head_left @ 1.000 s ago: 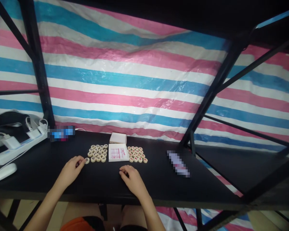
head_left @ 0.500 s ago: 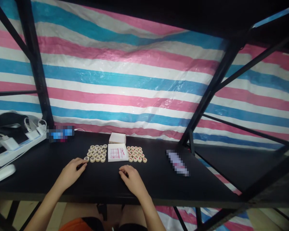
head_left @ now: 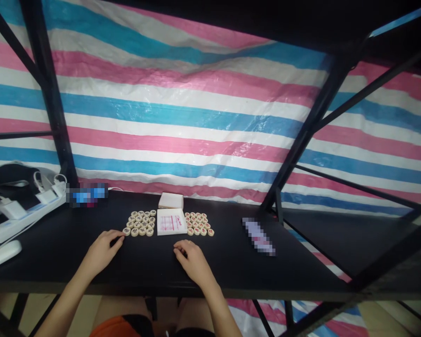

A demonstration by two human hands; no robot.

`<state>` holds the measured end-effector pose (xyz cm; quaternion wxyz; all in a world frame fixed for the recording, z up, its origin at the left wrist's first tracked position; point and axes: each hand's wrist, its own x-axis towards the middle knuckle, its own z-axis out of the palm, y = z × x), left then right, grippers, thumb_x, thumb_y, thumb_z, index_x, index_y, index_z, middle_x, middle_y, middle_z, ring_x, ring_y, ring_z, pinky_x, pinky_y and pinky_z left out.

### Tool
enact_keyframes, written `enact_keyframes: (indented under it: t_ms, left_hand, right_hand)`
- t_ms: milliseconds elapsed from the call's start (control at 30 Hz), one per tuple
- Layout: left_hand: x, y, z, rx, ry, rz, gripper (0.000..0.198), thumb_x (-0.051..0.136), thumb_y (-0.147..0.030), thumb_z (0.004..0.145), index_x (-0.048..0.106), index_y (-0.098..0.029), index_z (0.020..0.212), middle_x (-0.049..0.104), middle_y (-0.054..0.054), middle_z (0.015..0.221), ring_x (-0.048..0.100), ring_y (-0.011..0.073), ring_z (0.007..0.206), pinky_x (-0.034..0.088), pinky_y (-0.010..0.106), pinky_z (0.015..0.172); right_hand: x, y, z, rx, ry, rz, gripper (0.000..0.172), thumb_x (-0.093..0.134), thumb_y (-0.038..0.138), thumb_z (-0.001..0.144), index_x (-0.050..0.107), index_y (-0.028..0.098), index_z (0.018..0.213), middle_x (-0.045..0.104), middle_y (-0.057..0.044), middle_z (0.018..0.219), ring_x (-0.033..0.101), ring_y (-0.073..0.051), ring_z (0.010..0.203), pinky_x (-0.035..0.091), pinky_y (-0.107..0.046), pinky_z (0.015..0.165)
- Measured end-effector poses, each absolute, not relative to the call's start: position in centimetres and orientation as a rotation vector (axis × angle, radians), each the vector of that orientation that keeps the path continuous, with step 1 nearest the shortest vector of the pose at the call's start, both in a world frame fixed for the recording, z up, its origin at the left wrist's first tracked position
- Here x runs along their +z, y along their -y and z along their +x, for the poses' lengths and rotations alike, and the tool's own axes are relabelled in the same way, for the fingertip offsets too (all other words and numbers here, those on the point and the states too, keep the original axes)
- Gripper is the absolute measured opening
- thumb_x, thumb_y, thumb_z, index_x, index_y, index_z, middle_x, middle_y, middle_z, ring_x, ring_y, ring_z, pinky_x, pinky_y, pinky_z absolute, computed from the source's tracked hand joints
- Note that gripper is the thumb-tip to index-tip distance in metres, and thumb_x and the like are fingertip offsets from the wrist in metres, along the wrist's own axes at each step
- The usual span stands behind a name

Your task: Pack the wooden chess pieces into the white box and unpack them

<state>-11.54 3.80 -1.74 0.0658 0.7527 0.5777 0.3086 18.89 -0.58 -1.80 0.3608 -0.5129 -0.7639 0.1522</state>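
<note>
Round xiangqi pieces with dark characters [head_left: 141, 223] lie in close rows on the black table. Pieces with red characters [head_left: 199, 223] form a similar block to the right. Between the blocks sits a white box part [head_left: 171, 222] with pink grid lines on it. My left hand [head_left: 104, 249] rests at the near-left corner piece [head_left: 126, 231], fingertips beside or just touching it, thumb apart from the fingers. Palm down in front of the white box part, my right hand [head_left: 190, 258] lies with loosely bent fingers, thumb apart, holding nothing.
A second white box part [head_left: 171, 201] stands behind the first. At the left are a power strip [head_left: 31, 215] with chargers and a white mouse-like object [head_left: 6, 253]. A blurred-out long object [head_left: 258, 237] lies at the right. Black frame posts [head_left: 301, 133] and striped sheeting [head_left: 182, 107] enclose the table.
My left fingertips have shifted slightly left from the corner piece. My right hand and the pieces stay where they were.
</note>
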Motion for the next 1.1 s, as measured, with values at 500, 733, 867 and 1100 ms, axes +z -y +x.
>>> enact_keyframes:
  t_ms: [500,733,867,1100]
  left_hand:
    - [-1.7,-3.9,-11.6,0.883,-1.703,2.298,0.036,0.042,-0.043,0.084,0.069,-0.023,0.096,0.07,0.004,0.104,0.06,0.0246,0.095,0.043,0.036,0.09]
    - [-1.6,-3.8,-11.7,0.912,-1.742,2.27,0.034,0.043,-0.042,0.083,0.07,-0.022,0.091,0.07,0.005,0.099,0.062,0.0246,0.094,0.045,0.036,0.089]
    - [-1.5,-3.7,-11.6,0.928,-1.756,2.253,0.033,0.044,-0.043,0.082,0.07,-0.023,0.088,0.071,0.005,0.095,0.063,0.0248,0.091,0.047,0.035,0.084]
    - [-1.5,-3.9,-11.6,0.874,-1.751,2.254,0.034,0.043,-0.042,0.082,0.07,-0.022,0.089,0.071,0.005,0.094,0.062,0.0243,0.089,0.046,0.035,0.084]
  right_hand:
    - [-1.8,0.5,18.9,0.382,1.976,-1.314,0.015,0.05,0.018,0.085,0.064,0.02,0.088,0.063,-0.002,0.08,0.058,-0.017,0.077,0.044,-0.026,0.072]
    - [-1.8,0.8,18.8,0.391,1.97,-1.325,0.015,0.05,0.017,0.084,0.064,0.02,0.088,0.063,-0.002,0.08,0.058,-0.016,0.076,0.044,-0.026,0.073]
    - [-0.5,-0.4,18.7,0.301,1.985,-1.302,0.016,0.05,0.015,0.085,0.064,0.02,0.09,0.063,-0.004,0.089,0.057,-0.018,0.088,0.043,-0.027,0.08]
    - [2.7,-8.3,17.9,0.141,2.328,-1.611,0.024,0.051,0.022,0.085,0.064,0.016,0.105,0.063,-0.012,0.106,0.056,-0.022,0.102,0.039,-0.032,0.09]
